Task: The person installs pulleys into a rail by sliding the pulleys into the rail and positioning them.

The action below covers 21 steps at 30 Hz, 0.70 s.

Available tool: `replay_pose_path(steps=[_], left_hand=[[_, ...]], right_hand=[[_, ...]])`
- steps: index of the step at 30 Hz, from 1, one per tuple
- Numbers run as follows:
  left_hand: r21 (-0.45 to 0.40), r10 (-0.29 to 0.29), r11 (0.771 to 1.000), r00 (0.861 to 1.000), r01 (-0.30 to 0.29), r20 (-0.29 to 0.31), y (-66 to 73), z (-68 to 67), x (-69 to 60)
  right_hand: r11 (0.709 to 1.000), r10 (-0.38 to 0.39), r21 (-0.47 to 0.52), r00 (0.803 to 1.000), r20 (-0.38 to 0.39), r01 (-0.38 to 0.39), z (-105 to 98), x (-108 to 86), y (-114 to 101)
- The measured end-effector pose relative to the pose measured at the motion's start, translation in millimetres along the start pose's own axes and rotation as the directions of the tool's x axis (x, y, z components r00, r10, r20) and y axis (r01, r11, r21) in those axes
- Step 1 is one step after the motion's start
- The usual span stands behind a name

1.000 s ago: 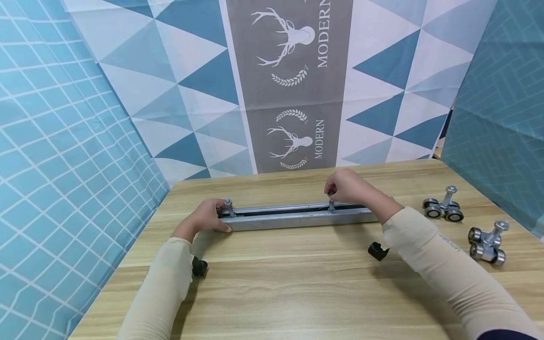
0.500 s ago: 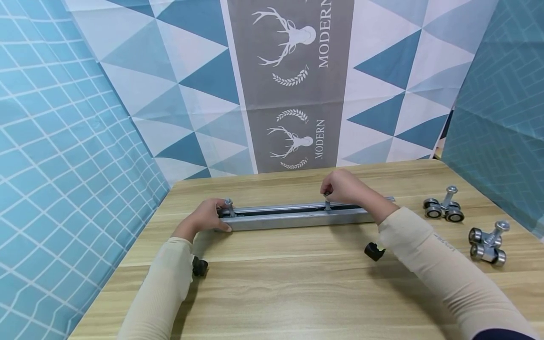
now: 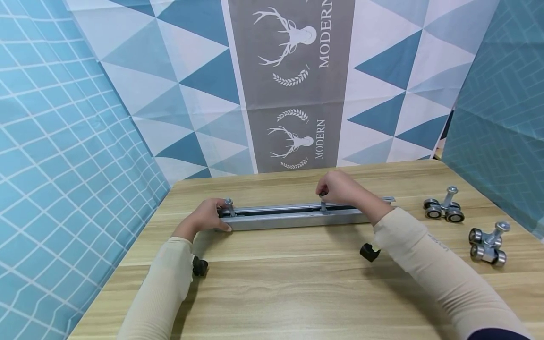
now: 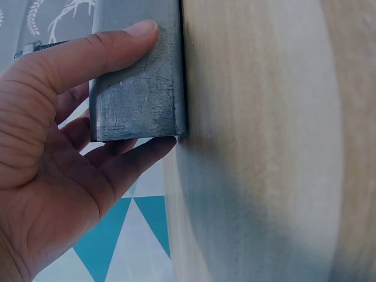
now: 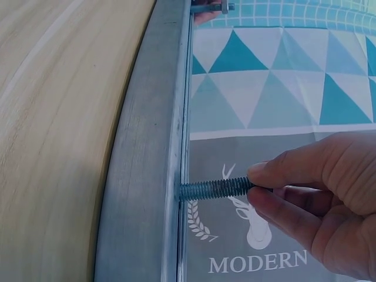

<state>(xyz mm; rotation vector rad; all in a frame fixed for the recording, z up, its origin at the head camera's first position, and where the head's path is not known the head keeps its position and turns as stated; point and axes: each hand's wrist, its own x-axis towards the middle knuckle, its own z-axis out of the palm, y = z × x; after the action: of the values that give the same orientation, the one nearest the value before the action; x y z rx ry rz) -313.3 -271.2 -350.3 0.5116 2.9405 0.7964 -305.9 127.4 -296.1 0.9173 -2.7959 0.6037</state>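
A grey metal rail with a slot along its top lies across the wooden table. My left hand grips its left end, the thumb flat on the front face and the other fingers around the end and back. Beside those fingers a bolt with a nut stands up out of the slot. My right hand pinches the tip of a second threaded bolt, between thumb and fingertips. This bolt rises from the slot right of the rail's middle; whatever carries it inside the rail is hidden.
Two roller trolleys with upright bolts sit on the table to the right: one farther back, one nearer. A patterned cloth hangs behind the table, with blue sheets at both sides. The wooden tabletop stretches in front of the rail.
My right hand has slid a little to the left along the rail, the pinched bolt moving with it. The left hand and the rail have stayed in place.
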Motion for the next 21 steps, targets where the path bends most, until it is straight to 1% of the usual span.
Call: replay_pose_path(steps=[12, 18, 21], left_hand=[[0.008, -0.004, 1.0, 1.0, 0.004, 0.0, -1.9, 0.9, 1.8], [0.0, -0.018, 1.0, 1.0, 0.018, -0.001, -1.0, 0.7, 0.7], [0.005, -0.019, 1.0, 1.0, 0.019, 0.001, -0.9, 1.2, 0.9]], right_hand=[[1.0, 0.023, 0.009, 1.0, 0.007, -0.023, 3.6, 3.7, -5.1], [1.0, 0.013, 0.008, 1.0, 0.016, -0.013, 5.5, 6.9, -8.2], [1.0, -0.007, 0.012, 1.0, 0.014, 0.007, 5.8, 8.2, -9.5]])
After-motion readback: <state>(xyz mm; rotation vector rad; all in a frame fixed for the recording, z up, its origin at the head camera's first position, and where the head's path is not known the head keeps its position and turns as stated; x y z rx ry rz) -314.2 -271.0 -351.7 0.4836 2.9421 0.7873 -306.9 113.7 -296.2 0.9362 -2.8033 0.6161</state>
